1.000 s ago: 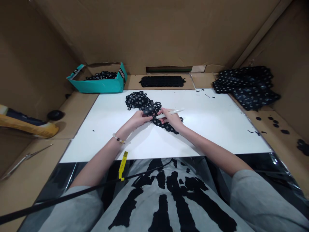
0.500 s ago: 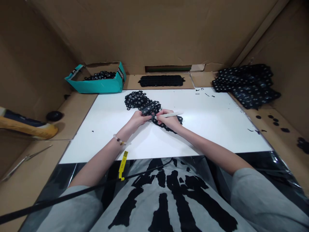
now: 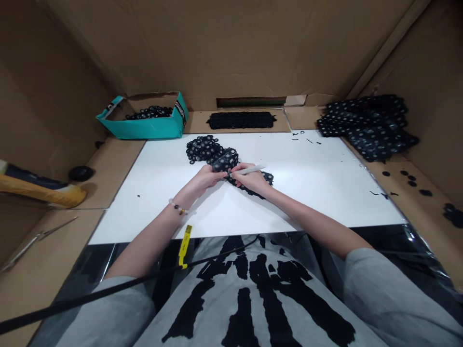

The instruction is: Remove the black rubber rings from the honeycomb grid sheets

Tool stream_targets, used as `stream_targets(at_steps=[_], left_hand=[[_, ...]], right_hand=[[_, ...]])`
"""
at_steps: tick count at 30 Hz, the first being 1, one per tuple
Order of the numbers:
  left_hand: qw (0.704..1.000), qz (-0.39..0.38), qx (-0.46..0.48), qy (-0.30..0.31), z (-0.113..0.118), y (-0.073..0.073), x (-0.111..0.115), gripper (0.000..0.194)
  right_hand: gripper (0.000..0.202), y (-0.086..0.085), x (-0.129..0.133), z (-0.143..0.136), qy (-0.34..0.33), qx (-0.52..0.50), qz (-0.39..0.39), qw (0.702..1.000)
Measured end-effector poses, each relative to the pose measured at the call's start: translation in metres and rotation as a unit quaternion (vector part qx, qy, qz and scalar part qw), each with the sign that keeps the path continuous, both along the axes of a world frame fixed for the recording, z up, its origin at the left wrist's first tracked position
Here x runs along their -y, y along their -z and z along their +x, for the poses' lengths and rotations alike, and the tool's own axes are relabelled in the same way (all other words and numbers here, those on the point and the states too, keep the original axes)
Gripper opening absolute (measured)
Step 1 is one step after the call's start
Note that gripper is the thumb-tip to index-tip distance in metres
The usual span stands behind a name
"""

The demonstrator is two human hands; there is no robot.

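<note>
My left hand [image 3: 209,177] pinches the near edge of a black rubbery sheet with round holes [image 3: 249,189], which lies across the white board. Between the fingers of my right hand [image 3: 252,179] is a slim white pen-like tool [image 3: 252,169], its tip down at the sheet close to my left thumb. Part of the sheet bends up beyond my hands, and my right hand covers its middle. A heap of small black rings [image 3: 203,148] lies against the sheet's far left side.
A teal box [image 3: 144,129] holding black rings stands back left. Stacked black strips [image 3: 241,120] lie at the back, perforated black sheets [image 3: 365,125] back right. Tweezers [image 3: 39,236], a black round object [image 3: 81,173] and a yellow-and-navy tube [image 3: 43,185] are left. A black cable [image 3: 108,288] crosses in front.
My right hand and the white tool have shifted slightly left, and the tool's rear end has swung left and down. My left hand stays nearly in place on the sheet.
</note>
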State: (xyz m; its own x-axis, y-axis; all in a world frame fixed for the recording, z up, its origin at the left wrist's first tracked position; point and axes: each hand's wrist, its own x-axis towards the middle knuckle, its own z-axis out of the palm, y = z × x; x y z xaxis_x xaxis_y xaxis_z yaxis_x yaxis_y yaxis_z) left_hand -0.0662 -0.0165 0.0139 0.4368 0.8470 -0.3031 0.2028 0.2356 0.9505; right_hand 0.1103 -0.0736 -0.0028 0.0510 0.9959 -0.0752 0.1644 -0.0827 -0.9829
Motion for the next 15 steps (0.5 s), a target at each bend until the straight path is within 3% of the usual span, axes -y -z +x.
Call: stream_targets(at_steps=[4,8,12,15], left_hand=[[1.0,-0.008,0.013,0.002,0.0,0.001,-0.002,0.015],[0.997,-0.017,0.07,0.004,0.003,-0.001,0.001,0.029],[0.994,-0.001,0.111,0.017,0.008,-0.003,0.011,0.038],[0.995,0.037,0.09,0.015,0.013,-0.001,0.016,0.044]], right_hand=[[0.01,-0.008,-0.011,0.029,0.007,-0.055,-0.008,0.998],[0.013,-0.012,-0.022,0.056,-0.018,-0.012,0.046,0.999],[0.015,-0.009,-0.025,0.057,-0.085,-0.007,0.043,0.995],[0.018,-0.009,-0.022,0.051,-0.077,0.012,0.055,0.995]])
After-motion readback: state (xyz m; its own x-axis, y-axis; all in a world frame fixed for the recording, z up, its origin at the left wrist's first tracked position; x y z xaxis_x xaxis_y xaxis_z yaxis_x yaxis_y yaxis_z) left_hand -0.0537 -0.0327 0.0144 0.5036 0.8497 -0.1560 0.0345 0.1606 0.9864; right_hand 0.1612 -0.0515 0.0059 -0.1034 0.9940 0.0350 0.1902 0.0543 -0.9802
